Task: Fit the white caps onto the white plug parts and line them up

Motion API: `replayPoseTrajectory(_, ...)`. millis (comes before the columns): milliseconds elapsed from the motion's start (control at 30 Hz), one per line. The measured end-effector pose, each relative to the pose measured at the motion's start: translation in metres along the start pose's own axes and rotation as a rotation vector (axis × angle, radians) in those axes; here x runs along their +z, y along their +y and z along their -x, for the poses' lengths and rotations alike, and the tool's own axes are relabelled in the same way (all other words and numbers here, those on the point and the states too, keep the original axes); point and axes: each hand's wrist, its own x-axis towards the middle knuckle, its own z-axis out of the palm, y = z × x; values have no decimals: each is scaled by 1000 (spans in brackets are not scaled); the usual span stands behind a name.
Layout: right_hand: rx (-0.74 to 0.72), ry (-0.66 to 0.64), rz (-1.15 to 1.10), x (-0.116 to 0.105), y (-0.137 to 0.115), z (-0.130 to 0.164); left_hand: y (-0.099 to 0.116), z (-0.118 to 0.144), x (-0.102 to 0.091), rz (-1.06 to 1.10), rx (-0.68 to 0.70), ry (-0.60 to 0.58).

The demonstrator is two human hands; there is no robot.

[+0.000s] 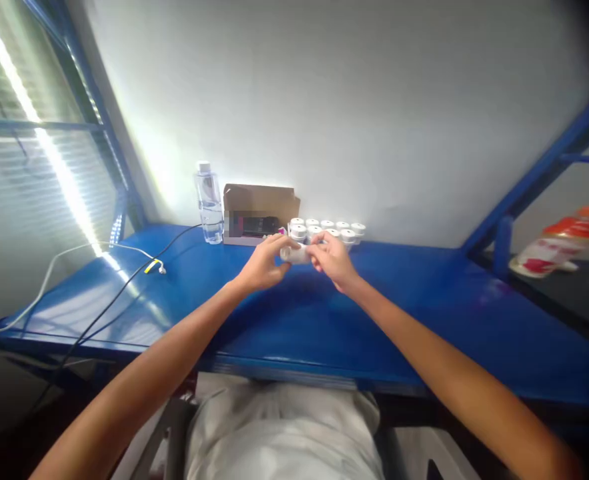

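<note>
Between my two hands, above the blue tabletop, is a small white cylinder [297,255] lying on its side, with a round end turned toward the left. My left hand [267,262] has its thumb and fingers closed around the left end. At the right end, my right hand [332,260] pinches with thumb and forefinger; what exactly the fingertips grip is too small to tell. Just behind the hands stand several white round spool-like pieces [358,230] in rows, each with a dark spot on top. My hands cover part of the front row.
An open cardboard box [262,197] with a dark item inside stands against the wall, beside a clear water bottle [209,207]. A black cable [124,287] and a white cable [49,267] cross the table's left side. An orange-and-white packet [559,243] lies at the right.
</note>
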Motion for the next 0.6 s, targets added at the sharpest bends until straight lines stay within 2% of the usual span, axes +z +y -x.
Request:
replayPoseTrajectory(67, -97, 31, 105, -2, 0, -1, 0, 0, 5, 75, -83, -5)
replayPoseTrajectory(133, -176, 54, 190, -5, -1, -2, 0, -1, 10, 245, -223, 49)
replayPoseTrajectory(200, -212, 21, 235, -8, -3, -1, 1, -3, 12, 433, -337, 65)
replayPoseTrajectory(267, -214, -58, 258, -8, -4, 2, 2, -3, 13, 569, -400, -1)
replayPoseTrajectory(333, -215, -91, 276, -5, -2, 6, 3, -2, 14, 616, -408, -61)
replayPoseTrajectory(400, -225, -29, 291, 0, 1, 8, 3, 0, 15, 560, -351, -45)
replayPoseTrajectory(467, -205, 41, 275, 5, 5, 6, 4, 2, 17, 416, -249, 0)
replayPoseTrajectory(533, -123, 24, 248, 5, 6, 0, 5, 4, 18, 261, -169, 5)
replayPoseTrajectory(600, -64, -13, 314, -4, 3, -8, 6, 4, 18, 113, -126, -29)
